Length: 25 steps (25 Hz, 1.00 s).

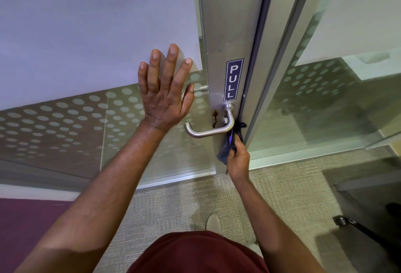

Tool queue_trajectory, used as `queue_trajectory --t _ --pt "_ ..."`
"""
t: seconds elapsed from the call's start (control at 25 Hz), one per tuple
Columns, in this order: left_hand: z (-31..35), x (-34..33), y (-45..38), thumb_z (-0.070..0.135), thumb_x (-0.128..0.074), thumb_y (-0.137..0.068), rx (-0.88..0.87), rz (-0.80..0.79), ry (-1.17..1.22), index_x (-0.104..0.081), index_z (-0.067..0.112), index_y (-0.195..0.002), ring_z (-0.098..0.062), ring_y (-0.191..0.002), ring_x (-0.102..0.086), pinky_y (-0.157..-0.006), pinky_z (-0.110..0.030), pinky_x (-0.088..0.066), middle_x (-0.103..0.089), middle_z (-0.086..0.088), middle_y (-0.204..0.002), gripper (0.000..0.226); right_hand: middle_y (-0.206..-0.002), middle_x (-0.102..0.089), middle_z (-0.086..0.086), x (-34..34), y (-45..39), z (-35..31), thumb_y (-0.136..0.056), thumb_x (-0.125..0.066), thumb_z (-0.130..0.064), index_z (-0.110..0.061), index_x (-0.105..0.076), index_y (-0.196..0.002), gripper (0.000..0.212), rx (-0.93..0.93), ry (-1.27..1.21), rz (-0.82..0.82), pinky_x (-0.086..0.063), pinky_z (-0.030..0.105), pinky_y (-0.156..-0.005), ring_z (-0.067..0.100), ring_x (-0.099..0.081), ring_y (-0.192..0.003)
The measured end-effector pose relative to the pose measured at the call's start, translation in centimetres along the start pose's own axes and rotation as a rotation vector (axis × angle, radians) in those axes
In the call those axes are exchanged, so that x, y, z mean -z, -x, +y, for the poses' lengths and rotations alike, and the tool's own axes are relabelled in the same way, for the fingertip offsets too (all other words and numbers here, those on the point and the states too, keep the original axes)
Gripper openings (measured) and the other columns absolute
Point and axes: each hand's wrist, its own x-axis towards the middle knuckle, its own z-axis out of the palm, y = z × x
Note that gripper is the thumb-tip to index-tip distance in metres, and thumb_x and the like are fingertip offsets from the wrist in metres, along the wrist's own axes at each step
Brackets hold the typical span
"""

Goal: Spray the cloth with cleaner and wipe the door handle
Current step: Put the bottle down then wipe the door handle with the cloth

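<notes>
Right hand (237, 159) is closed on the soft, limp dark blue cloth (225, 152), bunched against the brushed metal lever door handle (208, 132). Left hand (166, 90) spread flat, empty, on the glass door (86, 33).

Left hand (166, 90) blocks the glass beside the door handle (208, 128) — carpet (173, 207) below lies open.
</notes>
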Motion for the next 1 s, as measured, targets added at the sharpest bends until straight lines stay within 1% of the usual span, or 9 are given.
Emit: queue_trajectory --t 0.08,0.16,0.32,0.36,0.48,0.64,0.72,0.84,1.0 --pt "0.0 0.0 0.0 0.041 -0.048 -0.105 -0.003 0.001 -0.002 -0.037 0.022 -0.157 -0.020 -0.163 0.004 -0.132 -0.043 0.000 0.000 0.004 -0.177 0.056 -0.145 -0.059 0.011 0.2 -0.9 -0.3 -0.096 -0.045 0.015 -0.005 -0.055 -0.147 0.056 -0.050 -0.020 0.005 -0.036 0.018 -0.113 0.026 -0.054 -0.138" --pt "-0.1 0.0 -0.1 0.041 -0.048 -0.105 0.002 0.006 0.001 -0.037 0.023 -0.158 -0.020 -0.163 0.005 -0.132 -0.043 0.001 0.000 0.005 -0.177 0.056 -0.144 -0.059 0.012 0.3 -1.7 -1.2 -0.095 -0.045 0.016 -0.001 -0.060 -0.142 0.052 -0.082 -0.049 0.052 -0.033 0.014 -0.111 0.026 -0.055 -0.137" --pt "0.0 0.0 0.0 0.041 -0.049 -0.105 -0.006 0.013 0.001 -0.036 0.023 -0.158 -0.020 -0.163 0.004 -0.132 -0.043 0.000 0.000 0.004 -0.177 0.058 -0.141 -0.061 0.000 0.3 -1.5 -3.9 -0.097 -0.046 0.009 -0.012 -0.063 -0.141 0.052 -0.041 -0.156 0.171 -0.031 -0.007 -0.097 0.007 -0.055 -0.127" --pt "0.0 0.0 0.0 0.041 -0.049 -0.105 -0.006 0.013 0.003 -0.036 0.023 -0.158 -0.020 -0.163 0.004 -0.132 -0.043 0.000 0.000 0.004 -0.177 0.058 -0.139 -0.061 -0.004 0.4 -1.3 -4.6 -0.097 -0.046 0.008 -0.015 -0.064 -0.141 0.053 -0.017 -0.180 0.199 -0.032 -0.009 -0.095 0.003 -0.054 -0.125" --pt "0.0 -0.1 0.0 0.041 -0.050 -0.105 -0.002 0.015 -0.003 -0.037 0.023 -0.157 -0.020 -0.163 0.004 -0.132 -0.043 0.001 0.000 0.004 -0.177 0.057 -0.134 -0.065 -0.011 1.2 -1.5 -7.1 -0.096 -0.046 0.004 -0.020 -0.066 -0.138 0.053 0.022 -0.297 0.243 -0.039 -0.004 -0.094 -0.003 -0.060 -0.117" --pt "-0.1 -0.2 0.1 0.041 -0.050 -0.104 -0.009 0.028 -0.007 -0.038 0.022 -0.157 -0.021 -0.163 0.002 -0.132 -0.043 0.000 -0.002 0.004 -0.177 0.057 -0.132 -0.070 -0.004 1.5 -0.6 -7.7 -0.091 -0.044 0.011 -0.018 -0.069 -0.135 0.058 0.099 -0.397 0.287 -0.044 0.004 -0.098 0.003 -0.064 -0.121" --pt "-0.1 -0.3 0.1 0.042 -0.051 -0.104 -0.010 0.035 -0.001 -0.038 0.022 -0.157 -0.021 -0.164 0.001 -0.132 -0.044 -0.001 -0.004 0.003 -0.177 0.058 -0.136 -0.067 -0.004 1.1 -0.3 -6.9 -0.091 -0.044 0.011 -0.020 -0.067 -0.136 0.060 0.153 -0.369 0.293 -0.043 0.009 -0.106 0.002 -0.060 -0.128" --pt "-0.2 -0.6 0.2 0.042 -0.050 -0.104 -0.018 0.050 -0.012 -0.038 0.023 -0.157 -0.022 -0.164 -0.001 -0.132 -0.044 -0.001 -0.006 0.002 -0.176 0.059 -0.142 -0.056 -0.005 0.3 -0.8 -5.1 -0.092 -0.044 0.016 -0.022 -0.059 -0.145 0.067 0.242 -0.206 0.221 -0.036 0.010 -0.113 -0.006 -0.053 -0.130" --pt "-0.1 -0.7 0.3 0.042 -0.049 -0.104 -0.021 0.062 -0.007 -0.038 0.023 -0.157 -0.022 -0.164 -0.002 -0.132 -0.044 -0.002 -0.008 0.002 -0.176 0.059 -0.139 -0.053 -0.004 -0.7 -1.4 -2.7 -0.089 -0.041 0.022 -0.013 -0.059 -0.146 0.069 0.192 -0.195 0.194 -0.035 0.017 -0.118 -0.001 -0.053 -0.130"
